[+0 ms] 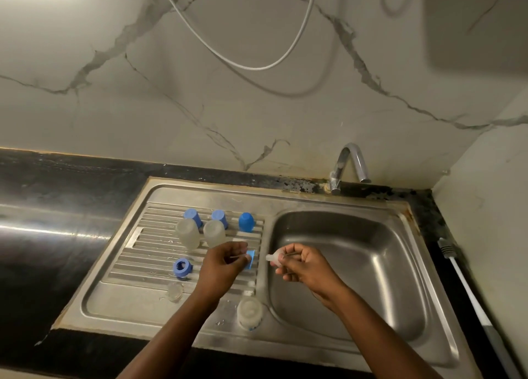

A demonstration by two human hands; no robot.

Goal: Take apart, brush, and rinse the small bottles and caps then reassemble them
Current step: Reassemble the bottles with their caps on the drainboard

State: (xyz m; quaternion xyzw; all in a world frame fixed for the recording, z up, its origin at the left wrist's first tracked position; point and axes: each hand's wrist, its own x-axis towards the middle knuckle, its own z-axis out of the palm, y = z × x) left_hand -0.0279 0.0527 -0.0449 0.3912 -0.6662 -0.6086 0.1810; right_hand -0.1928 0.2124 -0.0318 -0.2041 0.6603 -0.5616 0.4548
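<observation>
Station: steel sink, ribbed drainboard [160, 253] on the left, basin [357, 264] on the right, tap [347, 164] not running. The left hand [225, 264] pinches a blue cap [250, 260] between thumb and fingertips, over the drainboard's right edge. The right hand [303, 264] is curled round a small bottle [275, 258], whitish, nozzle pointing left toward the cap. Cap and nozzle sit just apart, not touching. Whether the cap is coming off or going on cannot be told; I read it as the two being parted for cleaning. On the drainboard are two inverted clear bottles [187, 233], small blue caps behind them, and a blue ring [181, 267]. One more bottle [249, 313] stands near the front rim. The brush [463, 278] lies on the counter right of the basin, well apart from both hands. To do this step well, keep the pair over the steel so a dropped part lands there. Pinch the cap at its sides, hold the bottle by its body without squeezing, and keep cap and nozzle on one axis. Set the cap down with the other blue caps before reaching for the brush.
</observation>
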